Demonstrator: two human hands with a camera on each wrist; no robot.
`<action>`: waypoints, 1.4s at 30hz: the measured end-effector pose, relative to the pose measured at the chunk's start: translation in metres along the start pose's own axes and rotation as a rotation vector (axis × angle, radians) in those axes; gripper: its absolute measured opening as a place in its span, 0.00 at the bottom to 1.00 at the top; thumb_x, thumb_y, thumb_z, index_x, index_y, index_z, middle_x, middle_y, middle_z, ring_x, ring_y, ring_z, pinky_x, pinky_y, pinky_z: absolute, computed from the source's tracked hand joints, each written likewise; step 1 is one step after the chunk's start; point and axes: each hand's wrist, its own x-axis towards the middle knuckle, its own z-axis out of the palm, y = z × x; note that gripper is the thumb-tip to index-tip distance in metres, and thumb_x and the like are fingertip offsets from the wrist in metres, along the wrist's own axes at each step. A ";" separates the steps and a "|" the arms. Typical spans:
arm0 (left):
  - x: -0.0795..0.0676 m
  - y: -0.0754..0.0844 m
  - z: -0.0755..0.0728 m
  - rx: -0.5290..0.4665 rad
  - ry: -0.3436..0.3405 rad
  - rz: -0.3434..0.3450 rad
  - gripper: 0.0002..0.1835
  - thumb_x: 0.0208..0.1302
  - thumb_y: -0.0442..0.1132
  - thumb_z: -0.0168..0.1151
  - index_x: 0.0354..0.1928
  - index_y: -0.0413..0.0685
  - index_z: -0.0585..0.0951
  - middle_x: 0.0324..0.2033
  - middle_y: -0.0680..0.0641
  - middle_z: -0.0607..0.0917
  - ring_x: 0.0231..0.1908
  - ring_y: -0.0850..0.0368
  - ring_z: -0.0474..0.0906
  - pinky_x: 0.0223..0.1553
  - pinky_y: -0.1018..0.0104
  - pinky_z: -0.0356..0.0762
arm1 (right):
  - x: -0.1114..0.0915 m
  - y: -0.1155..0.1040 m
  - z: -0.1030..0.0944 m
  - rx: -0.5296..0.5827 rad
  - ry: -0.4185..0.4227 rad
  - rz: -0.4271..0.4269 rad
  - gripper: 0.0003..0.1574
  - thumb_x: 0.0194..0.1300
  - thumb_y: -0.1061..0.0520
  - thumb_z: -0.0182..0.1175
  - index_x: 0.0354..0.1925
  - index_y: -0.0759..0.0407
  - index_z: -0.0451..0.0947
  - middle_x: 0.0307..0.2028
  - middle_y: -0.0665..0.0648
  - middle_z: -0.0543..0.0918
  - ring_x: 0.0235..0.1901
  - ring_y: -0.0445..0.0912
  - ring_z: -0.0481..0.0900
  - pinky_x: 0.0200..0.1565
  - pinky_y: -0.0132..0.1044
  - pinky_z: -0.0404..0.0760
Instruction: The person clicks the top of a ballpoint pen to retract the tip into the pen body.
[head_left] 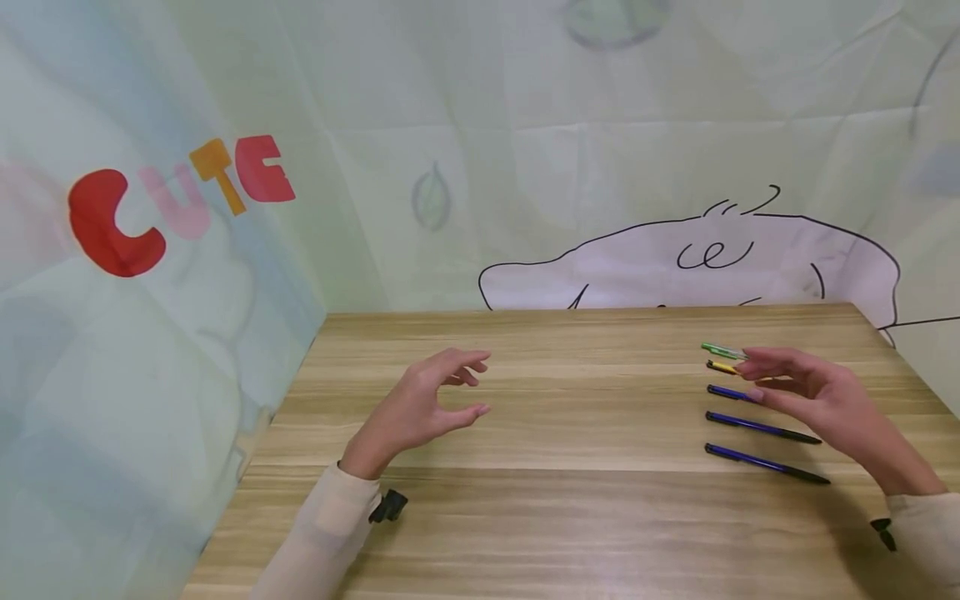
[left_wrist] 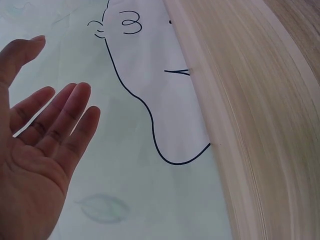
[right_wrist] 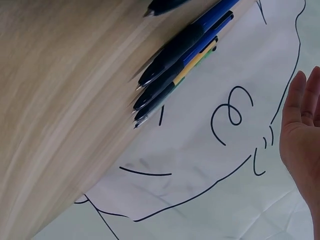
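Several pens lie in a column on the right of the wooden table. In the head view they run from a green pen at the back, through a yellow pen, to blue pens with dark grips nearer the front. My right hand hovers over the back pens with loosely bent fingers and hides parts of them; the right wrist view shows that hand apart from the pens. Over the left half of the table my left hand is raised, thumb and fingers spread, holding nothing.
The wooden table reaches back to a printed cloth with a line-drawn cartoon. On the left hangs another side of the cloth with the coloured letters CUTE. A dark strap piece shows at the left cuff.
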 end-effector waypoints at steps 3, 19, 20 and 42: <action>0.000 -0.001 0.000 -0.001 -0.001 0.001 0.36 0.56 0.37 0.78 0.67 0.47 0.75 0.51 0.48 0.85 0.45 0.55 0.85 0.51 0.61 0.85 | 0.000 0.005 -0.002 0.004 0.001 0.009 0.32 0.67 0.71 0.63 0.67 0.61 0.73 0.51 0.46 0.85 0.50 0.33 0.83 0.45 0.22 0.83; 0.000 -0.003 0.001 -0.018 -0.004 0.009 0.35 0.56 0.36 0.78 0.67 0.47 0.76 0.49 0.48 0.85 0.45 0.52 0.85 0.50 0.59 0.86 | 0.001 0.019 -0.012 -0.024 -0.005 0.058 0.32 0.68 0.67 0.64 0.68 0.59 0.72 0.50 0.43 0.86 0.49 0.33 0.83 0.42 0.24 0.84; 0.000 -0.003 0.001 -0.018 -0.004 0.009 0.35 0.56 0.36 0.78 0.67 0.47 0.76 0.50 0.49 0.84 0.45 0.52 0.85 0.50 0.59 0.86 | 0.002 0.020 -0.012 -0.024 -0.006 0.062 0.31 0.69 0.67 0.64 0.68 0.59 0.72 0.51 0.43 0.86 0.49 0.33 0.83 0.42 0.24 0.84; -0.002 -0.004 0.001 -0.008 -0.013 0.009 0.35 0.55 0.35 0.78 0.66 0.47 0.76 0.50 0.49 0.84 0.45 0.51 0.85 0.50 0.58 0.86 | 0.010 0.039 -0.020 -0.084 0.020 0.157 0.31 0.70 0.55 0.65 0.69 0.54 0.72 0.54 0.40 0.84 0.49 0.28 0.80 0.44 0.18 0.80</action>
